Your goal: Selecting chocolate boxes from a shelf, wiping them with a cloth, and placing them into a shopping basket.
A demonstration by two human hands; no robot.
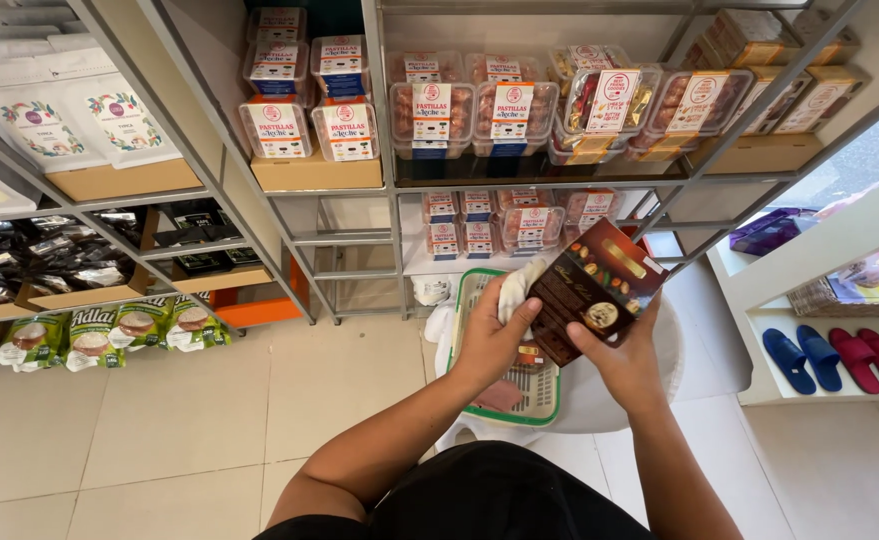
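Both hands at waist height: right hand (627,362) grips a dark brown box (593,290) tilted face-up for wiping. Left hand (492,335) fingers clench a white cloth (519,285) against its edge, above a green-rimmed basket (549,400).

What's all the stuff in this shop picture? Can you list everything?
Brown box: one, dark brown with gold, held in both hands.
White cloth: one, pressed on the box.
Basket: one, white with green rim, under the hands.
Clear tubs: many, red and white labels, middle shelves.
White pouches: several, upper left shelf.
Green packets: several, lower left.
Slippers: four showing, blue and red, right rack.
Left hand: holds the cloth.
Right hand: grips the box.
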